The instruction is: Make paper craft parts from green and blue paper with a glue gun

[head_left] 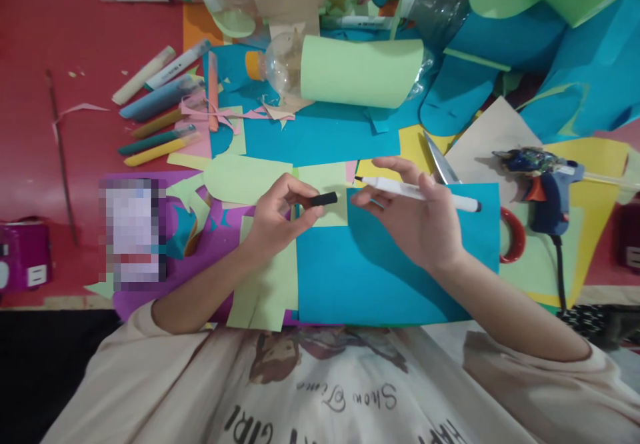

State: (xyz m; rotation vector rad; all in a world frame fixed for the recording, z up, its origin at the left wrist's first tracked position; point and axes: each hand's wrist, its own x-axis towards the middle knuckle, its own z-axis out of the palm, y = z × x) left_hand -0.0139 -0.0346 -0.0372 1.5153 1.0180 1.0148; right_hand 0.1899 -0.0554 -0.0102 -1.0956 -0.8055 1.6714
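Note:
Between the thumb and fingers of my left hand (285, 214) is a black marker cap (324, 199), pointing right. My right hand (420, 221) holds a white marker (400, 187), its bare black tip aimed left toward the cap. Cap and marker are apart, a short gap between them. Under my right hand lies a blue paper sheet (360, 277). Light green paper pieces (265, 277) lie below and beyond my left hand. Further off, a clear plastic bottle (285, 64) with an orange cap lies on its side, wrapped in light green paper (360, 71).
Right of me are scissors (513, 234), partly under the blue sheet, and a blue glue gun (550, 197) with a cord. Several markers (160, 107) lie at the left, near a blurred phone-like object (135, 231). More bottles (440, 4) and paper scraps crowd the back.

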